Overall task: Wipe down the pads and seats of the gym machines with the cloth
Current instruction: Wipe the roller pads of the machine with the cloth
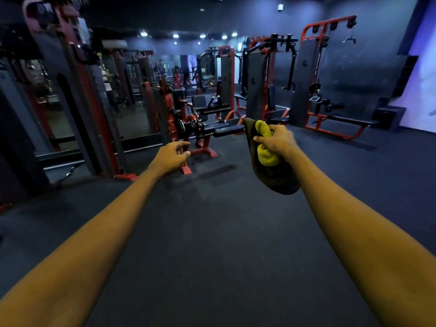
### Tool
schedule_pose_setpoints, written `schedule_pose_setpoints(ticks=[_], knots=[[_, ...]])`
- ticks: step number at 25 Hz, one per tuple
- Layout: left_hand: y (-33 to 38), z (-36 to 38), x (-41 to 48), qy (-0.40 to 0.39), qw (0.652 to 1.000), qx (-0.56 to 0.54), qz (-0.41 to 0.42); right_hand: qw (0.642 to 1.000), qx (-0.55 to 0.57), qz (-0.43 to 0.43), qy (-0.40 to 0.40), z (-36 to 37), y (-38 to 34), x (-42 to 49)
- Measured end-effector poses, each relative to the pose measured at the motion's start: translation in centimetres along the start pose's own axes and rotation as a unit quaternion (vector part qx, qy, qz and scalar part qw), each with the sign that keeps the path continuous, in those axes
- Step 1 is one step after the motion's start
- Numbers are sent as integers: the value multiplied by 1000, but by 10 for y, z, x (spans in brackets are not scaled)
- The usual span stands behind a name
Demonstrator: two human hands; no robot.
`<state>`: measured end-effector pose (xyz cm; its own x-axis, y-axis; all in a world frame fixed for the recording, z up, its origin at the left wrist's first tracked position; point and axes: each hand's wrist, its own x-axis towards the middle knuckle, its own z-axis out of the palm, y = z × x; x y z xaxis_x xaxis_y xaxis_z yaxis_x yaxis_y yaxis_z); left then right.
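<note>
Right hand point(276, 142): fingers and thumb are curled round the cloth point(264, 147) and grip it at mid-length. One cloth is present. It is yellow on the bunched inner face and dark on the outer face. A dark fold hangs below the fist and a second fold stands above it.

Left hand point(171, 156): fingers are loosely curled, with the thumb tip apart from the forefinger. It holds nothing and touches nothing.

Count: two hands, both bare; one cloth; two roller pads point(227, 132) on the red-framed machine point(188, 128) beyond the hands. A bench point(354, 121) lies further off, beyond and to the right of the right hand.

Pose: both forearms reach forward, nearly straight, above the dark floor point(212, 232) and converging slightly. The left hand is knuckles-up and sits lower in view than the right. The right hand is turned thumb-side inward.

The cloth's upper fold overlaps the end of the nearer roller pad in view; whether they touch cannot be told
</note>
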<state>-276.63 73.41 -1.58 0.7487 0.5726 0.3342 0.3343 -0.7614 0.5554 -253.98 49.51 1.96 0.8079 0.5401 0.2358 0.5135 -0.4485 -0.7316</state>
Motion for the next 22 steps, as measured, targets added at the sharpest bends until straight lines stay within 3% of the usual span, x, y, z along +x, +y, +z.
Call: schedule_pose_setpoints(ticks=[22], knots=[[-215,157,608,-27,999,-44,14,1000,8,10,3,228,41,608]])
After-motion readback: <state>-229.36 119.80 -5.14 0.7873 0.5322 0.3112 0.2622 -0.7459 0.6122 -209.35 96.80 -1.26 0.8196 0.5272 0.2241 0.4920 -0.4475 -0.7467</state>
